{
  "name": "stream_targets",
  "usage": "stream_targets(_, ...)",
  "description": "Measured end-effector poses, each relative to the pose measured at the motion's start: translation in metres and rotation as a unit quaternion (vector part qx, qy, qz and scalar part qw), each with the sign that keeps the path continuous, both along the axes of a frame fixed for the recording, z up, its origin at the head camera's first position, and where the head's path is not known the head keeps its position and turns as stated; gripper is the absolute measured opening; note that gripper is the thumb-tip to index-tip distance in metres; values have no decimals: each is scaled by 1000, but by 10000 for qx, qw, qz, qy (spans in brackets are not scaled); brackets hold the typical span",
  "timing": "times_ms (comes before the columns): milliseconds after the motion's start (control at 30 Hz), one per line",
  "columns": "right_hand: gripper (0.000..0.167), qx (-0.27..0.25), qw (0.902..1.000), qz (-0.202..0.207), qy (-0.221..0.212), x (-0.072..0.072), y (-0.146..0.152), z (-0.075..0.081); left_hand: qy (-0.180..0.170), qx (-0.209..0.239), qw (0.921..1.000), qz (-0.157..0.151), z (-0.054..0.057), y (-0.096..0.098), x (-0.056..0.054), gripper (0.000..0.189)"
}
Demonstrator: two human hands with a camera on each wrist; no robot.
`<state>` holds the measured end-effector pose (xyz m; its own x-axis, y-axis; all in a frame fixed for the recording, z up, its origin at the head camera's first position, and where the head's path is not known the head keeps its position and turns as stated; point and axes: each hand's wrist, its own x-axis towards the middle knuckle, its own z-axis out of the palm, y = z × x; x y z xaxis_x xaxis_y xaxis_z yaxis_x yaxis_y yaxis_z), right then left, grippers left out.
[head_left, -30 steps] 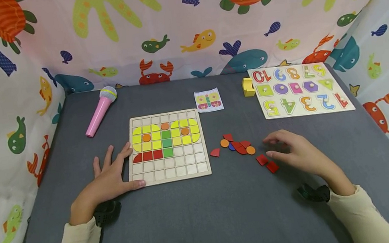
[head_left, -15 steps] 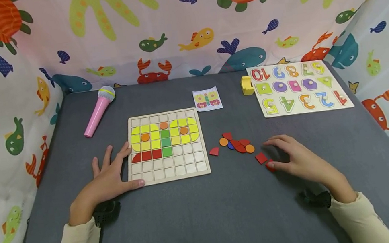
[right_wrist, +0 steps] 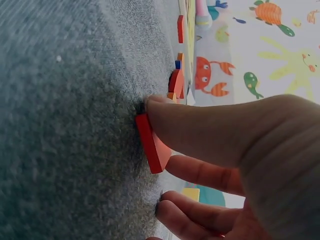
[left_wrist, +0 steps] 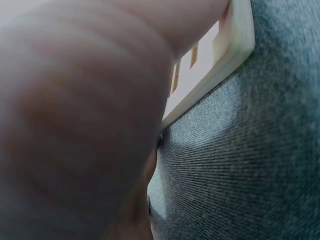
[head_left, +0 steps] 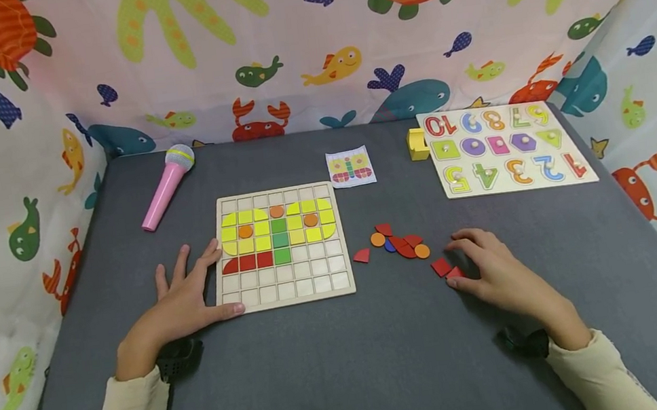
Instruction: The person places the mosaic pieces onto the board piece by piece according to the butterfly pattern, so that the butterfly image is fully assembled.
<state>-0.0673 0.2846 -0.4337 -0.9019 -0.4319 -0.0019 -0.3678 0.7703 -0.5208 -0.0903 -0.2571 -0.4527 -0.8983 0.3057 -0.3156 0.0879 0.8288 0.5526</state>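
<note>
My left hand lies spread at the left side of a wooden grid board. Its thumb rests on the near left corner and its index fingertip meets the left edge. Yellow, orange, green and red tiles fill the upper rows of the grid. To the right, my right hand pinches a red square tile between thumb and index finger, low over the cloth. Another red square lies against it. In the left wrist view, the hand covers much of the board's edge.
Several loose red, orange and blue pieces lie between board and right hand. Behind them is a small pattern card. A pink toy microphone lies back left. A number puzzle board and a yellow block are back right.
My right hand has moved slightly left and closed its thumb and index finger on the nearer red square tile, which has shifted a little. The left hand stays on the board.
</note>
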Motion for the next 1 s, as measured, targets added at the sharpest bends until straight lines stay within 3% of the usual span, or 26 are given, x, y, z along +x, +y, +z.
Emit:
stream_targets(233, 25, -10, 10000, -87, 42, 0, -2, 0, -19, -93, 10000, 13, -3, -1, -1, 124)
stream_targets(567, 27, 100, 9993, -27, 351, 4, -4, -2, 94, -35, 9999, 12, -4, -2, -1, 122)
stream_targets(833, 26, -132, 9999, -81, 2, 4, -5, -2, 35, -50, 10000, 18, -4, -1, 0, 123)
stream_targets(1000, 24, -249, 9996, 75, 74, 5, -4, -1, 31, -58, 10000, 18, -3, -1, -1, 123)
